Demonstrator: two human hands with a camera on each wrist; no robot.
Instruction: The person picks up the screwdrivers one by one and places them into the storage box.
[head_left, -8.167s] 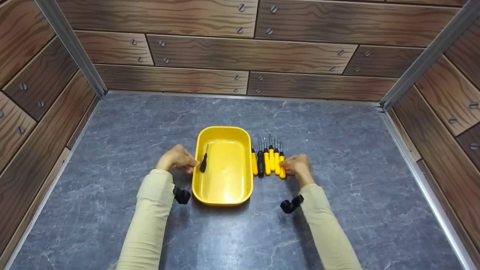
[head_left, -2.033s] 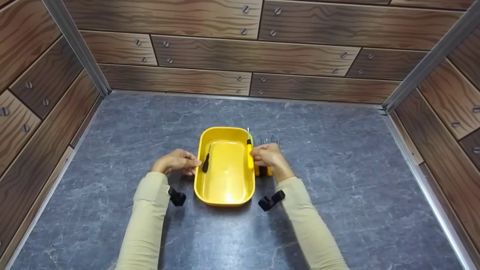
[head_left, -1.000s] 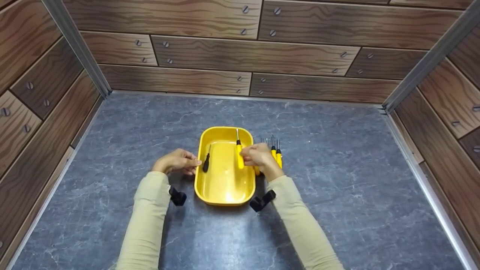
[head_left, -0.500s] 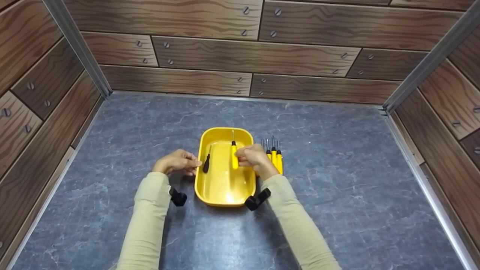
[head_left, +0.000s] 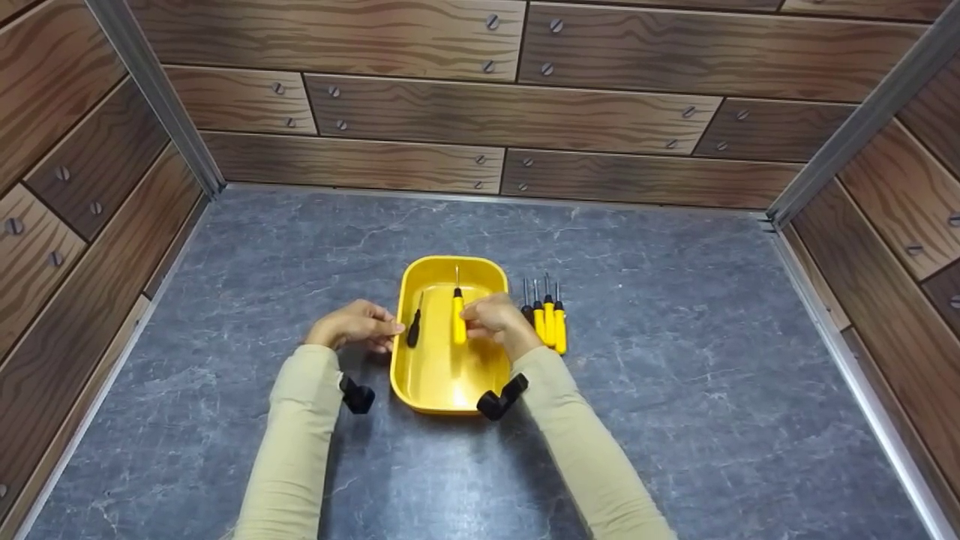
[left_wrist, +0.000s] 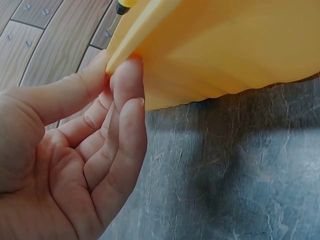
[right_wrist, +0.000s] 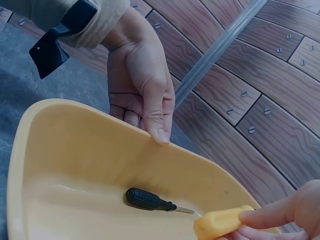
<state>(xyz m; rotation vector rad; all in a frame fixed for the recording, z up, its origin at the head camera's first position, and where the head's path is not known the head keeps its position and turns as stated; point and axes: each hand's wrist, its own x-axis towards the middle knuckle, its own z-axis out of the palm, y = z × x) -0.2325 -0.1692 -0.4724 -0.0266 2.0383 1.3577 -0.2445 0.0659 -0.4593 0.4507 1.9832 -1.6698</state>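
In the head view a yellow plastic tray (head_left: pixel 442 386) sits on the grey floor. My left hand (head_left: pixel 356 325) pinches its left rim; in the left wrist view the fingers lie along the tray's outer side. A yellow-handled screwdriver (head_left: pixel 458 319) is pinched in my right hand (head_left: pixel 496 319) over the middle of the tray, its shaft pointing away from me. Along the tray's left inner wall lies a small black screwdriver (head_left: pixel 414 328). The right wrist view shows this black screwdriver (right_wrist: pixel 150 200) beside the held yellow handle (right_wrist: pixel 220 222).
Right of the tray several screwdrivers (head_left: pixel 549 322) lie in a row, yellow handles and one black; my right hand and forearm partly cover that row. Wood-patterned walls (head_left: pixel 420 109) with metal corner strips enclose the floor at the back and sides.
Earlier my right hand was at the right end of the row. It has since carried a yellow screwdriver leftward, across the right rim to mid-tray. My left hand stays on the left rim.
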